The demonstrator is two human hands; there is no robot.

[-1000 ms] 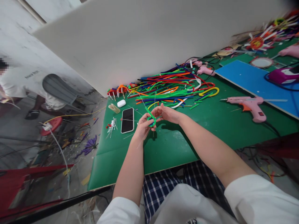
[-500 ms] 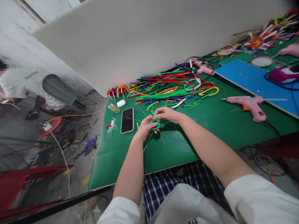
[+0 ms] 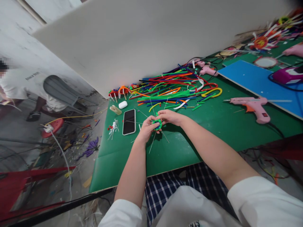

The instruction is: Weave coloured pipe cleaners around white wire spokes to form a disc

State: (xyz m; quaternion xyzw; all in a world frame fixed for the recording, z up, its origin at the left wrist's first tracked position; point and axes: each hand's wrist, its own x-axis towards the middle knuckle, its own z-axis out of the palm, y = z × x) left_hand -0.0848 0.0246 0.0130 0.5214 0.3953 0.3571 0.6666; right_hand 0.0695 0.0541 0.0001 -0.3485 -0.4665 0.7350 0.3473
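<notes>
Over the green table (image 3: 189,142) my two hands meet around a small green coiled pipe cleaner ring (image 3: 157,123) with thin wire spokes sticking out of it. My left hand (image 3: 146,128) pinches the ring from the left and below. From the right, my right hand (image 3: 170,116) has its fingers closed on the same ring. Just behind the hands lies a heap of coloured pipe cleaners (image 3: 176,88).
A black phone (image 3: 129,121), a white earbud case (image 3: 122,104) and small red-tipped pins (image 3: 113,126) lie left of my hands. A pink glue gun (image 3: 253,105) and a blue board (image 3: 258,82) are at right. A white panel (image 3: 151,41) stands behind. A person sits far left.
The loose green strand that stuck up from my hands has been wound down into the ring. My hands turned the ring, so the wire spokes now point downward and outward.
</notes>
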